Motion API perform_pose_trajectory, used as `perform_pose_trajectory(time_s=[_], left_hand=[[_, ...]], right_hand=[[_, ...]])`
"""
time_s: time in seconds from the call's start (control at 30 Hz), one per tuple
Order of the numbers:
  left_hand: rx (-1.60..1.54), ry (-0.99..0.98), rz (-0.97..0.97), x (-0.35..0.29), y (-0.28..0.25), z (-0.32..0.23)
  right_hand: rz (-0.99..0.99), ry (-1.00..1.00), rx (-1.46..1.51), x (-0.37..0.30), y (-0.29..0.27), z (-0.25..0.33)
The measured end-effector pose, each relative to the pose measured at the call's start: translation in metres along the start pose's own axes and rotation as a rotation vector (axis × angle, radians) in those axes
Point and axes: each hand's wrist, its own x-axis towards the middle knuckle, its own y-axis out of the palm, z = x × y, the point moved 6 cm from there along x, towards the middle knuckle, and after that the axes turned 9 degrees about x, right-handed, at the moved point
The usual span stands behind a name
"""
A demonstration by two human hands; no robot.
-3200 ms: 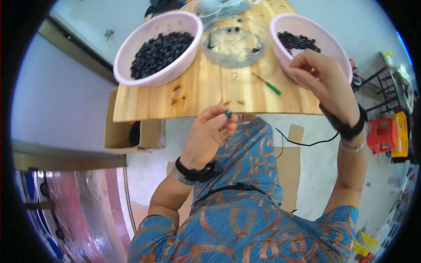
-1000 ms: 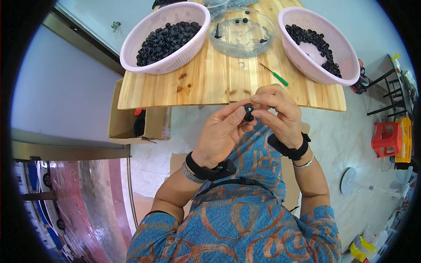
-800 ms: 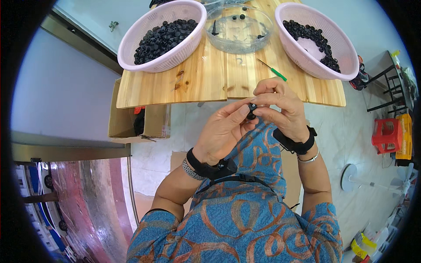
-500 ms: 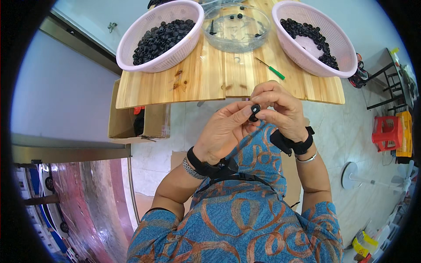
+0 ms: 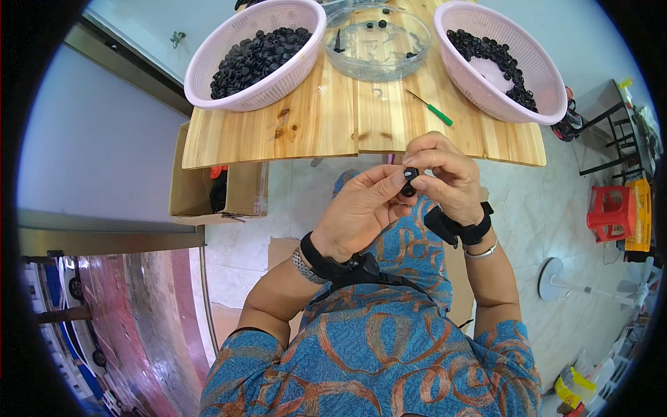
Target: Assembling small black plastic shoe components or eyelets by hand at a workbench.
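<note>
Head view: our left hand and right hand both pinch 1 small black part just below the wooden table edge, fingertips opposed, apparently to press its pieces together.

A brown cardboard box sits on the floor under the table's left edge, well left of the left hand; it is open at the top, with red and black things showing inside. A flat piece of cardboard lies on the floor just below that hand's wrist. Far to the lower right of the right hand, a small yellow package rests on the floor. No labels, signs or screens show.
</note>
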Motion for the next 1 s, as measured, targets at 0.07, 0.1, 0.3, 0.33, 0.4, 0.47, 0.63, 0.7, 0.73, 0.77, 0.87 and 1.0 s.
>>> perform_pose_trajectory(time_s=[0.07, 0.1, 0.3, 0.33, 0.4, 0.47, 0.63, 0.7, 0.73, 0.77, 0.87, 1.0], left_hand=[[-0.007, 0.049, 0.077, 0.001, -0.002, 0.000], [-0.008, 0.048, 0.079, 0.001, -0.002, -0.001], [-0.045, 0.205, -0.173, -0.003, -0.018, -0.020], [-0.048, 0.236, -0.190, -0.004, -0.017, -0.024], [-0.049, 0.269, -0.209, -0.005, -0.017, -0.028], [-0.008, 0.297, -0.151, -0.005, -0.014, -0.031], [0.083, 0.335, -0.118, -0.008, -0.014, -0.029], [0.105, 0.348, -0.119, -0.009, -0.013, -0.027], [0.116, 0.362, -0.114, -0.009, -0.012, -0.027], [0.126, 0.377, -0.109, -0.009, -0.010, -0.028], [0.109, 0.344, -0.110, -0.008, -0.004, -0.027], [0.101, 0.336, -0.102, -0.007, -0.005, -0.025]], right_hand=[[-0.068, 0.040, 0.084, -0.003, -0.001, -0.003], [-0.136, 0.080, 0.168, -0.005, -0.004, -0.005], [-0.317, 0.128, 0.101, -0.016, -0.013, -0.004], [-0.341, 0.172, 0.067, -0.018, -0.013, -0.005], [-0.331, 0.213, 0.039, -0.018, -0.010, -0.005], [-0.321, 0.253, 0.012, -0.017, -0.006, -0.004], [-0.342, 0.278, 0.049, -0.013, 0.001, 0.002], [-0.351, 0.275, 0.065, -0.014, 0.001, 0.003], [-0.359, 0.272, 0.082, -0.014, 0.001, 0.003], [-0.360, 0.271, 0.081, -0.014, 0.000, 0.002], [-0.370, 0.214, 0.130, -0.017, -0.005, 0.001], [-0.427, 0.211, 0.226, -0.020, -0.010, -0.003]])
